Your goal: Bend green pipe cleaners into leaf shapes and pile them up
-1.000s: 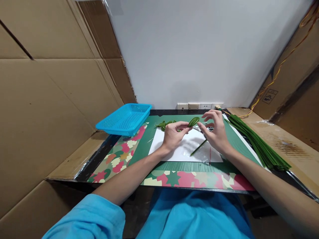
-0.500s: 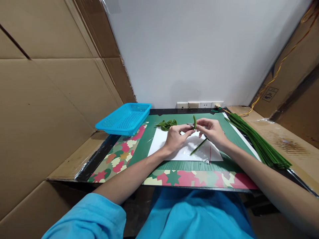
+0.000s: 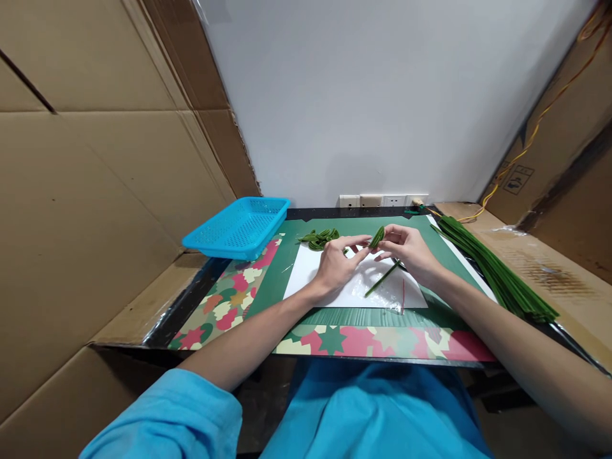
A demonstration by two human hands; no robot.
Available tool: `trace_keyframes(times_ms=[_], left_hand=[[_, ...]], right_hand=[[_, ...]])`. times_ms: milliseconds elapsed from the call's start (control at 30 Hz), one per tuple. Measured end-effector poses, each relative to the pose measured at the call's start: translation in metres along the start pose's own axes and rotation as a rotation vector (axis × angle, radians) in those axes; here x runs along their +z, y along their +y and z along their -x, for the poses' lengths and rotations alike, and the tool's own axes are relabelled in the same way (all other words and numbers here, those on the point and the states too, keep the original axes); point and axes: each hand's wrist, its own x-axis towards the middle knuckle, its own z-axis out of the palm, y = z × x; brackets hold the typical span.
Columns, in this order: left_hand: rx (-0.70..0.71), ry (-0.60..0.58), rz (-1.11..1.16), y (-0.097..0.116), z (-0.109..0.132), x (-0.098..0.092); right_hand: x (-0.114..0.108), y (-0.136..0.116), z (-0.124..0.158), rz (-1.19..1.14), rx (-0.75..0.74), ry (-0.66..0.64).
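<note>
Head view: One camera looks down on a bench (image 3: 191, 305), where both hands of the person are working above a white sheet (image 3: 329, 301).
Small green piece: This piece (image 3: 377, 238) is raised above the sheet, between the fingertips of the two hands; it is tilted and looks fuzzy.
Left hand: The thumb and forefinger of the left hand (image 3: 337, 264) are pinched on the lower end of the piece.
Right hand: The fingers of the right hand (image 3: 406, 250) are curled at the other side of the piece, very near to it or touching; whether they grip it, I cannot tell.
Step in hand: It appears to be the shaping of this piece with the fingertips, I judge.
Next move: It calls, in my opinion, for a firm left pinch and a light right touch, so that the form is not crushed.
Green pile: Looped pieces lie in a pile (image 3: 319, 240) beyond the left hand, at the sheet's far left corner.
Green stem: One straight stem (image 3: 381, 280) lies slanting over clear plastic (image 3: 377, 292), near the right hand.
Green bundle: Many long stems lie together in a bundle (image 3: 497, 271) at the right side.
Blue basket: The basket (image 3: 189, 241) stands at the far left, well apart from both hands.
</note>
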Motion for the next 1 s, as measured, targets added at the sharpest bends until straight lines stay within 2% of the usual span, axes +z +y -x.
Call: trace_keyframes(times_ms=[133,300,500,733,1000], left_hand=[[0.001,0.027,0.018,-0.007,-0.003,0.001],[-0.066,-0.002,0.082,-0.011,-0.007,0.001],[-0.121,-0.129,0.2,-0.013,-0.008,0.002],[-0.151,-0.126,0.275,-0.016,-0.006,0.008],[-0.129,-0.121,0.264,-0.022,-0.006,0.01]], right_hand=[[0.001,0.0,0.0,0.017,0.037,-0.011],[0.0,0.004,0.0,0.032,-0.004,-0.031],[0.001,0.003,0.001,-0.006,-0.006,-0.025],[-0.001,0.002,0.0,-0.155,0.202,0.009],[-0.002,0.003,-0.002,-0.228,0.287,-0.058]])
